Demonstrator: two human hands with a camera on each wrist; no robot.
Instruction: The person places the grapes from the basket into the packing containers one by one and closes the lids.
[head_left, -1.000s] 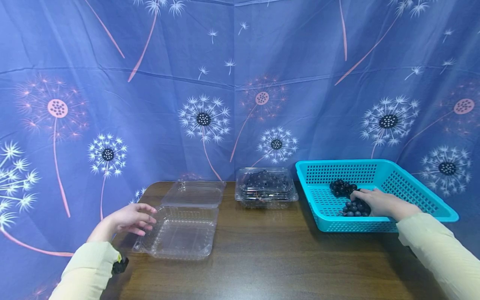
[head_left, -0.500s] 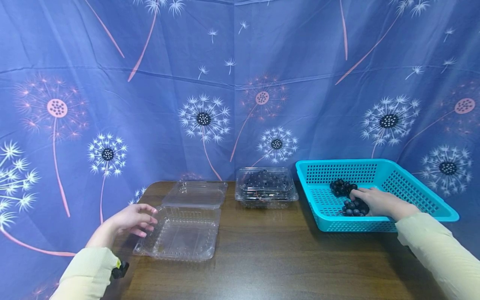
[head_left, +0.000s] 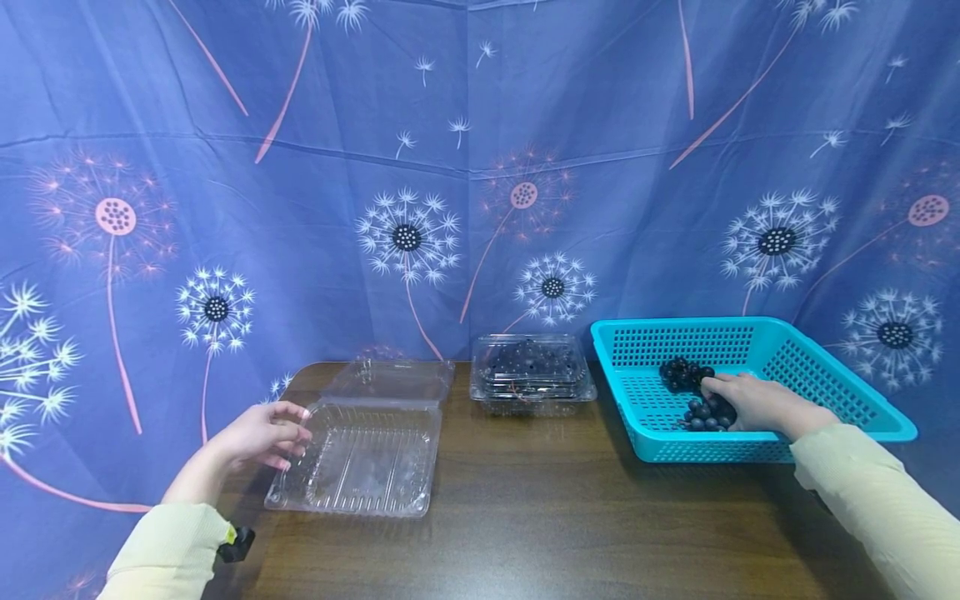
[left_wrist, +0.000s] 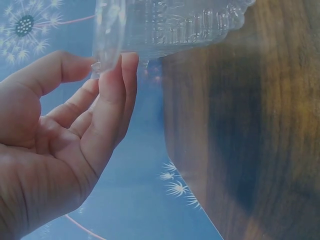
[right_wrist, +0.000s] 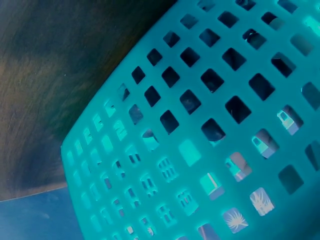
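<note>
An open clear plastic clamshell [head_left: 360, 458] lies on the left of the brown table [head_left: 540, 508], its lid leaning back. My left hand [head_left: 288, 429] pinches its left rim; in the left wrist view, thumb and fingers of the left hand [left_wrist: 107, 62] close on the clamshell's edge [left_wrist: 175, 25]. My right hand [head_left: 738, 400] reaches into the teal basket [head_left: 825, 375], fingers curled over a bunch of dark grapes [head_left: 701, 417]. A second grape bunch [head_left: 681, 372] lies just behind it. The right wrist view shows only basket mesh [right_wrist: 200, 150] and table.
A closed clear clamshell holding dark grapes [head_left: 531, 371] stands at the back middle, between the open one and the basket. A blue dandelion-print curtain [head_left: 480, 167] closes off the back and sides. The table's left edge runs beside my left hand.
My left hand has taken the open clamshell's left rim and drawn it slightly; the lid stands a little higher. My right hand has shifted slightly over the front grape bunch.
</note>
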